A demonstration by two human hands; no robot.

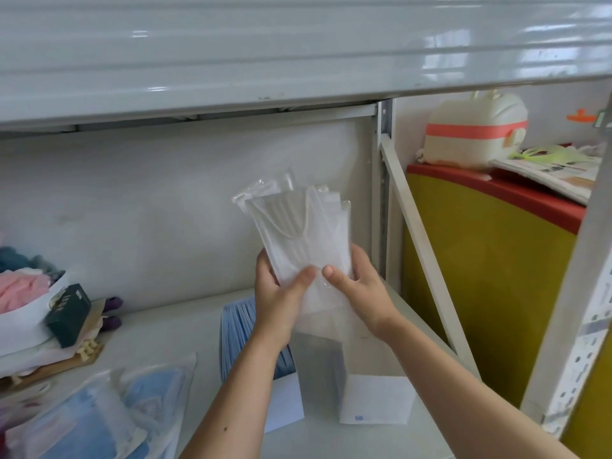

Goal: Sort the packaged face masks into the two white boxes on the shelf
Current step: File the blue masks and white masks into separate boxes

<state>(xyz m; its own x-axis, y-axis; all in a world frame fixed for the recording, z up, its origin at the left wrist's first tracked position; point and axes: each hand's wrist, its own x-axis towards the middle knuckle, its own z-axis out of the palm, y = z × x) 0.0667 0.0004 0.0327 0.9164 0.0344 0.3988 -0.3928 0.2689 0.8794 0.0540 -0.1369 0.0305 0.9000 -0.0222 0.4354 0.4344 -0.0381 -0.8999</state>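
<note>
A stack of white face masks in clear plastic packets (298, 223) stands upright above the shelf, held from both sides. My left hand (280, 296) grips its lower left edge with the thumb across the front. My right hand (357, 286) grips the lower right edge the same way. Below the hands sit two white boxes: the left box (284, 402) holds blue masks (238, 329), and the right box (377, 402) is directly under the stack. More packaged blue masks (109, 412) lie loose at the shelf's front left.
A grey shelf board (185, 329) carries everything, with another shelf close overhead. A dark green box (68, 314) and folded cloths (20, 286) sit at the left. A slanted metal brace (417, 233) and a yellow cabinet (480, 266) stand at the right.
</note>
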